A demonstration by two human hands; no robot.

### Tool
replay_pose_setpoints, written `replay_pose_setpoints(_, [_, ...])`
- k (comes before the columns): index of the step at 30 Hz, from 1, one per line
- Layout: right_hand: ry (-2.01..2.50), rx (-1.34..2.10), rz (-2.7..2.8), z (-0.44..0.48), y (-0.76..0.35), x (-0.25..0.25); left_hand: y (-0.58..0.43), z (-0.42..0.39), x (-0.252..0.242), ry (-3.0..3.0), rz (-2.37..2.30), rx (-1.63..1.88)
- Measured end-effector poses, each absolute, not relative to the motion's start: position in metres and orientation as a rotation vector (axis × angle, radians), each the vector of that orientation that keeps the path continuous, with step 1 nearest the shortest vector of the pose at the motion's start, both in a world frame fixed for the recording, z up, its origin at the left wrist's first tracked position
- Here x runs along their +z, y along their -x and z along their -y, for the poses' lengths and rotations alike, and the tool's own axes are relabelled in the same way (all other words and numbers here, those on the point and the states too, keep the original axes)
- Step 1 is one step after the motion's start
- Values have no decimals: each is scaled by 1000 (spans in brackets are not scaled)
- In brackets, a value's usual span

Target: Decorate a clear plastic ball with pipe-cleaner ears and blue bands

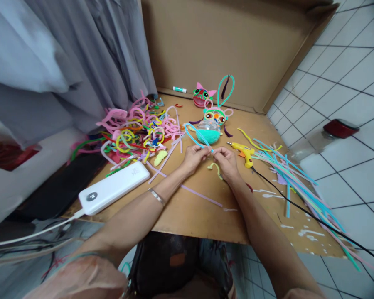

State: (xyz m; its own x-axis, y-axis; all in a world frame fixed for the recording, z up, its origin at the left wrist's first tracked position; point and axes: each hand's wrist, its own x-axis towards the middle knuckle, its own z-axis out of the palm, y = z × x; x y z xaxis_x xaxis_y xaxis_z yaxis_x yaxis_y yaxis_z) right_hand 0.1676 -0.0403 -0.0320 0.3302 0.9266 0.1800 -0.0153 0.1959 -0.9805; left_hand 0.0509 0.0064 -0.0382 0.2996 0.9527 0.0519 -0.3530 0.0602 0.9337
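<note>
A light blue pipe cleaner [190,136], bent into a long narrow loop, reaches up and left from between my hands. My left hand [194,158] pinches it between thumb and fingers. Close beside, my right hand [226,162] is closed on the same pipe cleaner near its ends; the fingertips hide the exact joint. Just beyond them stands an animal figure [216,118] with a clear body, turquoise base, pink ears and dark tassels. A short pale yellow-green pipe cleaner piece [217,169] lies below my hands.
Tangled colourful pipe cleaner shapes [137,133] cover the left side, near a white power bank [114,187]. To the right lie a yellow glue gun [245,153] with a black cord and a bundle of straight pipe cleaners [299,187]. Behind are a pink-eared figure [202,96] and a cardboard wall [230,41].
</note>
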Motion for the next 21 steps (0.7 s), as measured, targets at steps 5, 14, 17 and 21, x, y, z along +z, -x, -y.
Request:
replay_pose_setpoints(5, [1177, 843, 1045, 40, -167, -31, -50, -6, -36, -1068, -723, 1115])
replay_pose_setpoints(14, [1291, 720, 1052, 39, -174, -36, -48, -10, -36, -1015, -777, 1152])
replay_pose_setpoints(17, [1325, 591, 1069, 39, -175, -35, -48, -9, -35, -1014, -772, 1148])
replay_pose_setpoints(21, [1239, 544, 1087, 38, -175, -34, -48, -8, -34, -1020, -771, 1158])
